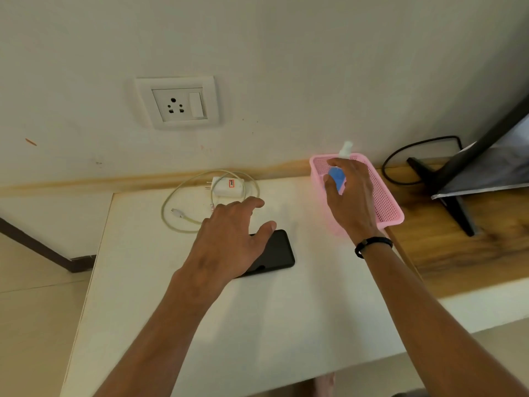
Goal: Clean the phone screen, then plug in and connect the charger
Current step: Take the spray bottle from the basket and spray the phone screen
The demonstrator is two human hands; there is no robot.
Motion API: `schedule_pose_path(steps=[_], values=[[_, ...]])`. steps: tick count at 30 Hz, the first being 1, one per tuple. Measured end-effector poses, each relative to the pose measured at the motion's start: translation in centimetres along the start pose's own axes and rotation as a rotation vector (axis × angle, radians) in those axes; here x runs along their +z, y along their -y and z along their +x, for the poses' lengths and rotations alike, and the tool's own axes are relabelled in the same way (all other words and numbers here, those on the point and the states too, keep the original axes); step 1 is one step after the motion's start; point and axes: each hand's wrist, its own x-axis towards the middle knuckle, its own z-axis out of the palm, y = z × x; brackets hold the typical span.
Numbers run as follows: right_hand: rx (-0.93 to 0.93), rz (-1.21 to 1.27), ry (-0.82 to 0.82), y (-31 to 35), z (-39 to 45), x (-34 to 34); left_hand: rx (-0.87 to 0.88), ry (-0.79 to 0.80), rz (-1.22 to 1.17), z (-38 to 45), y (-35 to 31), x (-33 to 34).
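Observation:
A black phone (276,251) lies screen up on the white table (257,325). My left hand (229,239) hovers over its left part with fingers spread, holding nothing. Over the pink basket (389,207), my right hand (350,193) is closed around a small spray bottle (337,176) with a blue label and a white nozzle. The white charger adapter (229,187) and its coiled cable (177,216) rest near the wall. A white wall socket (176,103) with a switch is above them.
A wooden desk (458,239) adjoins the table on the right. On it stands a monitor (486,167) on a black stand, with a black cable (400,161) looping behind. The floor lies to the left of the table.

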Motion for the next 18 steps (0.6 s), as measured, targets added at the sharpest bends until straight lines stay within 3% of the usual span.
schedule_pose_path(steps=[10,14,18], values=[[-0.112,0.071,-0.11,3.4,-1.6,-3.2,0.025,-0.126,-0.336,0.6,-0.1,-0.5],[-0.12,0.275,-0.025,7.9,-3.5,-4.6,-0.024,-0.169,-0.505,0.8,-0.8,-1.0],[0.024,0.586,0.152,10.8,-7.2,-5.0,-0.14,-0.066,-0.771,0.8,-1.5,-1.1]])
